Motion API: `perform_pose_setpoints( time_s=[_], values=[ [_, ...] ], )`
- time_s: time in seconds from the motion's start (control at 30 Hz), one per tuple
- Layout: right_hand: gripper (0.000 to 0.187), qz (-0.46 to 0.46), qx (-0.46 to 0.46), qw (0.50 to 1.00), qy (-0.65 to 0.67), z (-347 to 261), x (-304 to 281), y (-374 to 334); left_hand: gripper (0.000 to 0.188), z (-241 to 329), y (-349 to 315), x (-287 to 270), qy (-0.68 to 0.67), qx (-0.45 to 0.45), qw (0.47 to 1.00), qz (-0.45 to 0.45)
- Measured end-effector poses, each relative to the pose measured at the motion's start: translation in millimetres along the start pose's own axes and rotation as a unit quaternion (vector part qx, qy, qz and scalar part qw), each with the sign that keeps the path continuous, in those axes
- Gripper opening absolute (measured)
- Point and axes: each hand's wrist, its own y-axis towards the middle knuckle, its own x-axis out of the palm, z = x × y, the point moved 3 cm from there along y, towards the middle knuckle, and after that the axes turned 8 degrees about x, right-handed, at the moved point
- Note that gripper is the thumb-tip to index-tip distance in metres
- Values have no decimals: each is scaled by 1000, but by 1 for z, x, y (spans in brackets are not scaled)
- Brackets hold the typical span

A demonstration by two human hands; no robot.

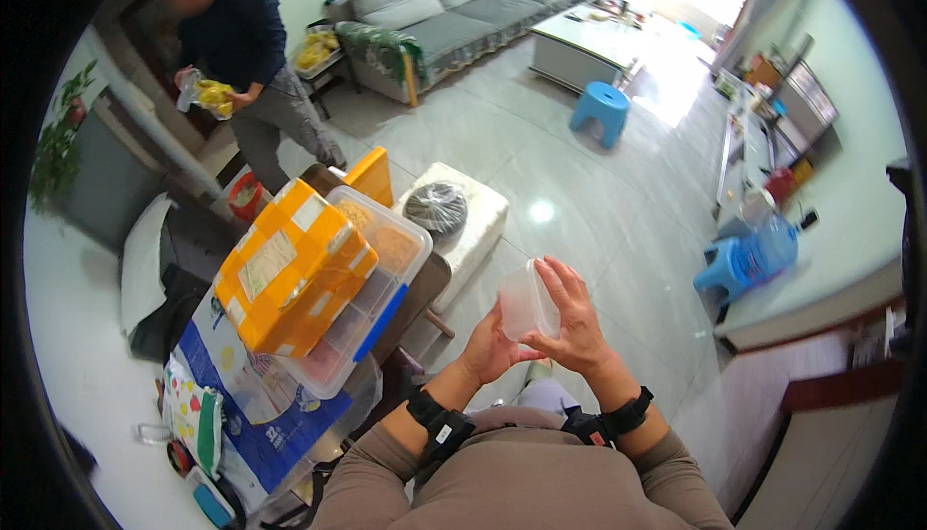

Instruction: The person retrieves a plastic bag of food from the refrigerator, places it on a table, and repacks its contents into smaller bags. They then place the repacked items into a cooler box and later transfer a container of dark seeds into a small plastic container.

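Observation:
Between both my hands, in front of my body, is a translucent white plastic container point(526, 300). My left hand point(491, 345) supports it from the lower left, palm side against it. Around its right side curl the fingers of my right hand point(574, 322), the thumb at the bottom. What the container holds, if anything, I cannot make out. To the left, a yellow-taped box point(294, 267) rests on a clear lidded storage box point(394, 284) with a blue latch.
A white foam box point(480, 231) with a dark plastic-wrapped round thing point(436, 209) stands ahead. Blue stools point(601, 110), a water bottle point(768, 248), a coffee table point(577, 52) and a sofa point(454, 23) are farther off. At upper left stands another person point(237, 33) holding a yellow bag.

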Motion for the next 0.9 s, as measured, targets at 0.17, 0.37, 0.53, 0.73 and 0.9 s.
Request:
perform_pose_setpoints(
  time_s=[0.17, 0.37, 0.53, 0.73, 0.9],
  values=[
    [92, -98, -38, 994, 17, 44, -31, 113, 74, 45, 86, 34, -64, 137, 988, -39],
    [95, -229, -110, 967, -1, 96, -7, 224, 71, 82, 172, 6, -27, 192, 979, 55],
    [103, -257, -153, 954, 33, 131, 10, 333, 69, 141, 258, -35, -25, 224, 970, 90],
    [103, -275, -102, 952, 86, 173, 6, 479, 66, 225, 385, -67, -100, 218, 968, 75],
    [95, -306, 86, 860, 400, 209, 32, 590, 81, 301, 439, -92, -121, 240, 963, 22]
  ],
)
